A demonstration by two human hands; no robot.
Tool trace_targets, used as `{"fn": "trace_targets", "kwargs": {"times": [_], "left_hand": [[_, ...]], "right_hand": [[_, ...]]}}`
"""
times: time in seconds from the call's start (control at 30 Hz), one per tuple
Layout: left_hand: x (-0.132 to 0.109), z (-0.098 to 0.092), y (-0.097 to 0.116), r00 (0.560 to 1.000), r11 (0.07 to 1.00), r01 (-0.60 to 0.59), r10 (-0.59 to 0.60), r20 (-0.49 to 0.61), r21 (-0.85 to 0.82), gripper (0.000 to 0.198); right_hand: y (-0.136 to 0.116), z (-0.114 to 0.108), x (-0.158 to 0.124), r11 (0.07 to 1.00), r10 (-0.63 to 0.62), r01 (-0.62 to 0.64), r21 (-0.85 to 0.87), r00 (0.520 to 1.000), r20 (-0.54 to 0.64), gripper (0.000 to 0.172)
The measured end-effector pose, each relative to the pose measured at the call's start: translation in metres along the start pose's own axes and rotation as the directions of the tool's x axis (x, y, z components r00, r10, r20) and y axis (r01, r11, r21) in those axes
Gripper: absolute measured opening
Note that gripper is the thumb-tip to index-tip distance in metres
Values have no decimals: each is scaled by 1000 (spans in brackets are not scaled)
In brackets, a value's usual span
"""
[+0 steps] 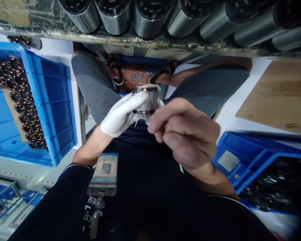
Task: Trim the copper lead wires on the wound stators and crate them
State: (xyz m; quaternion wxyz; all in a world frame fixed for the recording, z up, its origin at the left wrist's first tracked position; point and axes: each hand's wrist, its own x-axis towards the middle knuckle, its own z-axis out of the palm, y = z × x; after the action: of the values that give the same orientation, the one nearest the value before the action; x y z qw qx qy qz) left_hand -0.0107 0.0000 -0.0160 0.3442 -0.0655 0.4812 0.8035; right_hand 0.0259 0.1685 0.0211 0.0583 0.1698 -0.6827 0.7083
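My left hand (122, 112), in a white glove, is wrapped round a motor stator (147, 101), a grey metal cylinder with black end rings and bits of copper winding. A loose copper wire (136, 117) hangs from its lower end. Bare and closed, my right hand (187, 132) is just right of the stator, nearer the camera and slightly blurred. Its fingertips are pinched together, and a thin copper-coloured strand shows between them. The fingers partly hide the stator's lower right side.
Several metal stators (153, 20) line the bench edge (130, 42). A blue crate (60, 110) on the left holds wound copper parts; another blue crate (243, 150) on the right holds dark parts. Copper scraps (136, 77) fill a bin between the feet. Cardboard (276, 97) lies at right.
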Motion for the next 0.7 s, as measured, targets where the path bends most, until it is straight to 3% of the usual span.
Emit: {"fn": "trace_targets", "kwargs": {"times": [0.07,0.17,0.27,0.3,0.37,0.43,0.5,0.57,0.63,0.7], "left_hand": [[0,-2,-1,998,998,-34,31,-57,-56,42],[2,-1,2,986,985,-117,100,-132,-127,41],[6,-5,11,939,950,-285,303,-165,124,27],[7,-6,14,903,901,-347,396,-165,261,23],[6,-7,20,830,740,-428,549,-97,519,22],[2,-3,25,803,592,-488,592,66,641,36],[-6,5,27,786,467,-549,570,238,693,55],[-14,12,27,809,439,-532,516,281,724,72],[-21,18,21,857,450,-442,466,218,776,76],[-24,20,11,858,474,-393,496,129,788,75]], "right_hand": [[2,2,-3,994,71,-63,-86,994,89,35],[8,-4,-29,980,58,-8,-199,968,245,29],[9,-22,-60,973,118,-35,-226,923,367,28],[8,-28,-65,971,170,-94,-219,919,357,28],[4,-38,-64,962,242,-206,-179,946,214,20],[2,-41,-50,956,270,-269,-113,963,-9,6],[4,-37,-30,944,306,-319,-79,941,-141,18],[11,-31,-11,933,337,-351,-73,928,-157,24],[19,-26,-3,942,314,-328,-73,936,-161,25],[25,-23,-3,956,266,-285,-66,942,-204,27]]}}
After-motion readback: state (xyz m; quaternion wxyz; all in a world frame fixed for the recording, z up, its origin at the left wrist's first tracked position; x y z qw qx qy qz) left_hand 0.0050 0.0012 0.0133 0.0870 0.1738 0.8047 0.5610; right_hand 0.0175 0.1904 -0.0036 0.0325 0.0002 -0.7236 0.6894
